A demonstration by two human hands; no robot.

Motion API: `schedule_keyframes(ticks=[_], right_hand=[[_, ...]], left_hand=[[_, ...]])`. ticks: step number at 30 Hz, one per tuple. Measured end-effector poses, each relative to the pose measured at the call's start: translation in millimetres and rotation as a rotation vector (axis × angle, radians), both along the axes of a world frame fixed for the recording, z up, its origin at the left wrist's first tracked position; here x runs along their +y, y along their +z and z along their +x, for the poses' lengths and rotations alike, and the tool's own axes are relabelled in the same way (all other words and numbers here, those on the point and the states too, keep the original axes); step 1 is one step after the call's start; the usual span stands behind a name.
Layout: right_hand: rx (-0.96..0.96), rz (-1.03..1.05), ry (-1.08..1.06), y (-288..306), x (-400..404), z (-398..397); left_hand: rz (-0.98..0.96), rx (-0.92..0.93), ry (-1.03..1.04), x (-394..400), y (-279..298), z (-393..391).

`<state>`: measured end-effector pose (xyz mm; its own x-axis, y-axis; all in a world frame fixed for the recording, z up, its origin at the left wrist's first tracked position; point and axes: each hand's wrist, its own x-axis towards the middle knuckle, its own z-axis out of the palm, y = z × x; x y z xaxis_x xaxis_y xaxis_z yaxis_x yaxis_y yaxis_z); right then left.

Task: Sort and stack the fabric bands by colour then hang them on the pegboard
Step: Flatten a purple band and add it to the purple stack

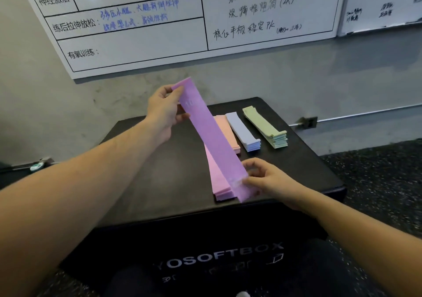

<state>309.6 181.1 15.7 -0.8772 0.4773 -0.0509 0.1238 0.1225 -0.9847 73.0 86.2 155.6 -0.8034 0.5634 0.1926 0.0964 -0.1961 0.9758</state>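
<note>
Sorting step: your left hand (164,111) pinches the purple band (212,137) at its far end, right hand (266,178) pinches the near end, band stretched just above the pink stack (220,182) on the worktop (159,171); next lay it square on its colour pile

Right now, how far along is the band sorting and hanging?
Done: green stack, blue stack and peach stack sit sorted on the box. In hand: left hand and right hand hold a purple band over the pink stack. Left: hanging; no pegboard visible.
</note>
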Motion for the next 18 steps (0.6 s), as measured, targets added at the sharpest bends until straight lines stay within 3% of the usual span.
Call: schedule_keyframes(ticks=[8,15,18], right_hand=[[0.122,0.029,-0.151,-24,15,10],[0.060,0.166,0.065,-34,30,12],[0.057,0.284,0.019,-47,35,3]], left_hand=[[-0.060,-0.021,0.023,26,-28,-25],[-0.109,-0.022,0.038,55,-46,-38],[-0.145,-0.010,0.045,67,-56,-44]])
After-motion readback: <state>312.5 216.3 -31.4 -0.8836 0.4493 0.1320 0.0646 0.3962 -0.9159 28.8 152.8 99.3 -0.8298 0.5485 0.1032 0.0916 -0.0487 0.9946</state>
